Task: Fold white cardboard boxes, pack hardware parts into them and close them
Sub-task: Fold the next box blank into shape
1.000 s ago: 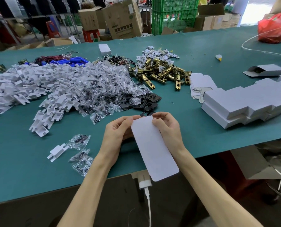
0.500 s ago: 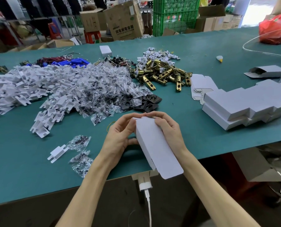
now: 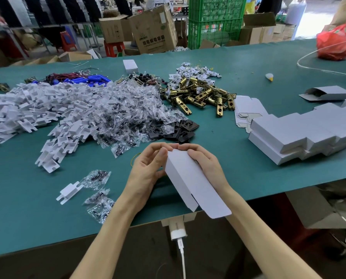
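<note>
I hold a long white cardboard box (image 3: 190, 182) above the near edge of the green table (image 3: 248, 174). It is squared up into a tube, and its near end flap hangs open over the edge. My left hand (image 3: 148, 168) grips its far left side with the thumb on the top corner. My right hand (image 3: 206, 164) grips the far right side, fingers curled over the far end. Brass latch parts (image 3: 200, 95) lie in a heap at the back centre. Black plates (image 3: 178, 129) lie just beyond my hands.
Folded white boxes (image 3: 301, 131) are stacked at the right, with flat blanks (image 3: 244, 109) beside them. White plastic inserts (image 3: 27, 109) and bagged screws (image 3: 123, 111) cover the left. Loose screw bags (image 3: 99, 190) and one insert (image 3: 68, 191) lie near left. A red bag (image 3: 335, 45) sits far right.
The flat blank has been opened into a squared tube between my hands. Both hands shifted slightly up the table, still holding its far end.
</note>
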